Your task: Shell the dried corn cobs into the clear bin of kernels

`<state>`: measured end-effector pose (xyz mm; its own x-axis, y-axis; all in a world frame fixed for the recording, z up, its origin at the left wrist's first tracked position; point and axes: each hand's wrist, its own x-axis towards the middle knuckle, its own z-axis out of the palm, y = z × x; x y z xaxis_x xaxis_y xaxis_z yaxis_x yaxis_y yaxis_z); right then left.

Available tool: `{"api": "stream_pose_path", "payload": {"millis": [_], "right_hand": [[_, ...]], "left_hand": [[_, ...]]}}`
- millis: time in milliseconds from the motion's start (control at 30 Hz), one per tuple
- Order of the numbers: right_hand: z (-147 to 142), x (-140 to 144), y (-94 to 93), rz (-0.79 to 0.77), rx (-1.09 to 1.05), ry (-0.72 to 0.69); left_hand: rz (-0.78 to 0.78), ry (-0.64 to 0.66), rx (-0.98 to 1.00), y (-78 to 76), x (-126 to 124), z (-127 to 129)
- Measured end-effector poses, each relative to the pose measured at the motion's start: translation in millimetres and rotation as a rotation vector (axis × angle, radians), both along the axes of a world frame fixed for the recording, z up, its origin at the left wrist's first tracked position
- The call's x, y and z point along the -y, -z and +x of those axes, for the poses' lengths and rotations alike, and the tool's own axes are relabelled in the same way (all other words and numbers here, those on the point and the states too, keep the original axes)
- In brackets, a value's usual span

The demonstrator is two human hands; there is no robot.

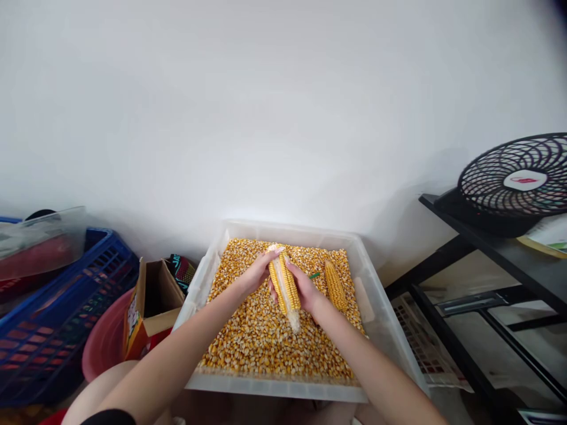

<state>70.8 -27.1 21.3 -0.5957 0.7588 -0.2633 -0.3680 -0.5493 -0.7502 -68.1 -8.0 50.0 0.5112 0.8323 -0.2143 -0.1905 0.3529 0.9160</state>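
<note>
Both my hands hold one ear of corn [287, 286] over a translucent plastic bin [390, 330]. A pale strip without kernels runs down the side of the ear that faces me. My left hand [260, 268] grips its upper end, with the thumb near the tip. Around the ear's right side, my right hand [303, 286] is closed. Loose corn kernels [248, 348] cover the bin's floor. A second ear of corn [335, 287] lies on them to the right, its rows full. Beside my right hand a small green piece [314, 275] shows; its kind is unclear.
A black fan [522, 177] stands on a black metal rack [478, 230] at the right. To the left are an open cardboard box [162, 324], a pink basin [100, 342] and a blue plastic crate [57, 330]. A white wall [283, 118] rises behind the bin.
</note>
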Motion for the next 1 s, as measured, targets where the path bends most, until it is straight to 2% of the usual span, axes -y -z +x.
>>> {"api": "stream_pose_path", "payload": {"millis": [167, 300, 400, 500, 633, 1000], "right_hand": [[-3, 5, 3.5, -0.002, -0.058, -0.062], [-11, 9, -0.7, -0.01, -0.024, -0.036], [-15, 10, -3.0, 0.043, 0.017, 0.047], [-17, 9, -3.9, 0.092, 0.064, 0.089], [-18, 9, -6.5, 0.13, 0.1, 0.092], [-20, 12, -9.8, 0.145, 0.126, 0.097]], "left_hand": [[-0.107, -0.05, 0.123, 0.6, -2, -1], [-0.178, 0.019, 0.125, 2.0, -2, -4], [-0.16, 0.062, 0.073, 1.2, -1, -4], [-0.135, -0.005, 0.023, 0.3, -1, -2], [-0.098, -0.101, 0.028, 2.3, -3, 0], [-0.055, -0.096, 0.023, 6.2, -3, 1]]}}
